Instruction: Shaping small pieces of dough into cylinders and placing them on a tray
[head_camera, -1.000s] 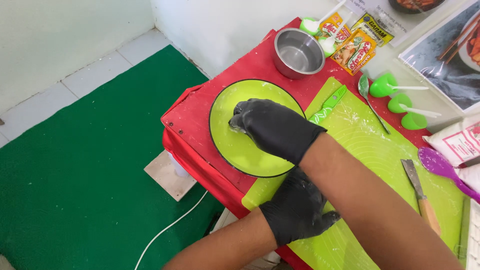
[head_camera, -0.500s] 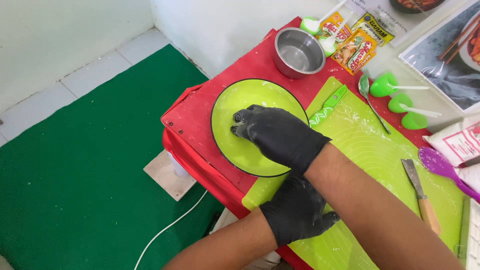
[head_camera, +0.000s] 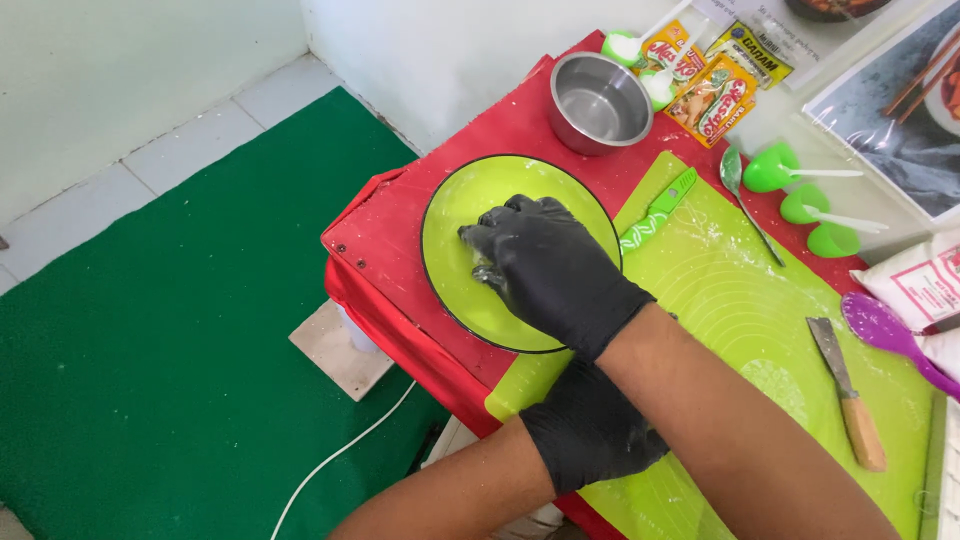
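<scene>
Right hand (head_camera: 555, 270), glossy black glove, grip curled onto something pale in round lime plate (head_camera: 455, 215). Left hand (head_camera: 590, 425) beneath: grip unclear. Steel bowl (head_camera: 600, 102) empty.

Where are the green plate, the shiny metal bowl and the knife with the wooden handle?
green plate (head_camera: 455, 215), head view, bare left part of its surface
metal bowl (head_camera: 600, 103), head view, inside bottom
knife (head_camera: 862, 433), head view, wooden handle
</scene>
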